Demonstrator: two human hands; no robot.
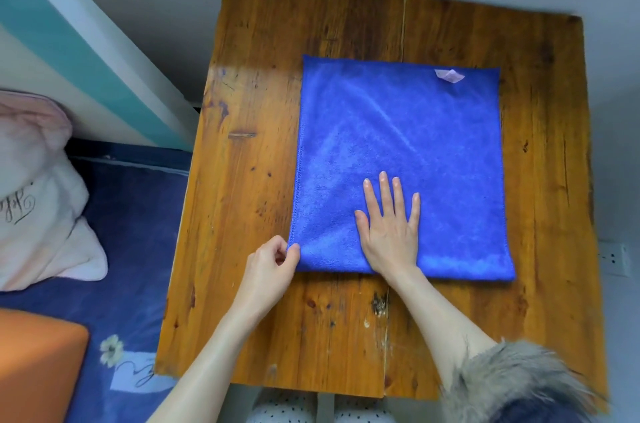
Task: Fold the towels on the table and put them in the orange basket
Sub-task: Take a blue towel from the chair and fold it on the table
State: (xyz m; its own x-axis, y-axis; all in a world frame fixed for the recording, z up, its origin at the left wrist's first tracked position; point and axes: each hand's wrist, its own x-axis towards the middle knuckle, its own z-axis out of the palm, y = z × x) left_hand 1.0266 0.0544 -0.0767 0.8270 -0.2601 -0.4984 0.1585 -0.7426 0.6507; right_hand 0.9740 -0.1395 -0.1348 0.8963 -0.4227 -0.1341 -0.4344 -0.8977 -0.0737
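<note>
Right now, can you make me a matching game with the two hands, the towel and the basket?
Things:
1. left hand
2. right hand
3. blue towel
4. orange basket

States:
A. lies flat on the wooden table
B. pinches the towel's near left corner
C. sits left of the table
D. presses flat on the towel

Pairs: 1-B, 2-D, 3-A, 4-C

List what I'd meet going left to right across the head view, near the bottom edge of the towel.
Pink pillow → left hand, pinching the towel's near-left corner → right hand, flat on the blue towel → bare wooden table.
</note>
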